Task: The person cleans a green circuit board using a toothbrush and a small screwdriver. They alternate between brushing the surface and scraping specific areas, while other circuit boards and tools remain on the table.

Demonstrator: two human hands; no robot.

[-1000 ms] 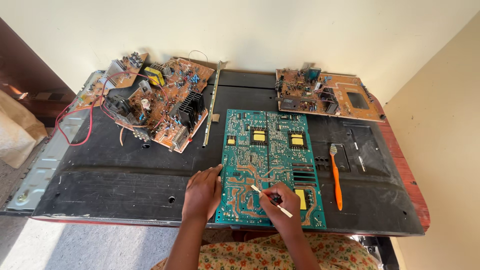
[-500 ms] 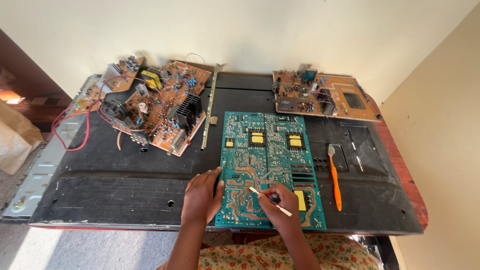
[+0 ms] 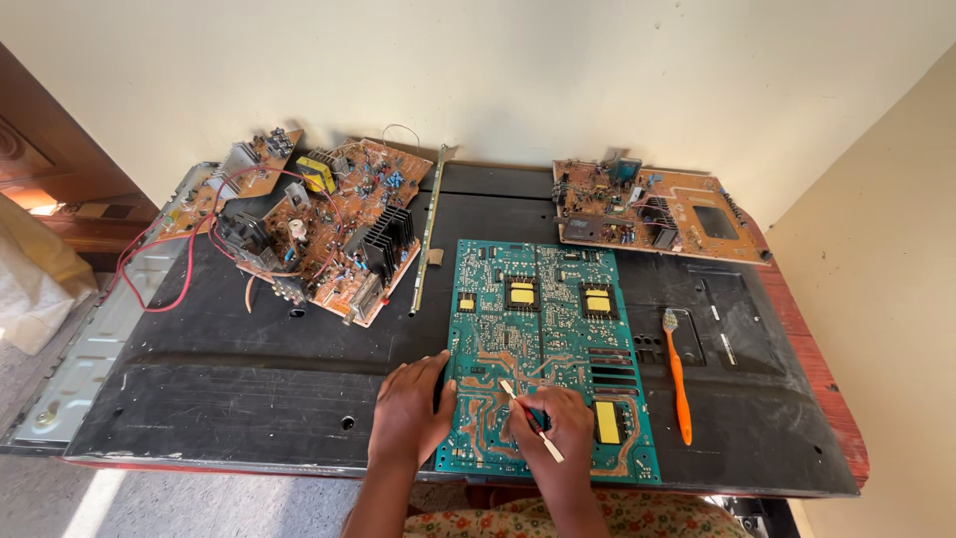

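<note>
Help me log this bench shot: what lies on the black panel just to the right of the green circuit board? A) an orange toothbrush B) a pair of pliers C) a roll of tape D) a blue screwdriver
A: an orange toothbrush lies alone beside the green circuit board, bristles pointing away from the person.
</note>
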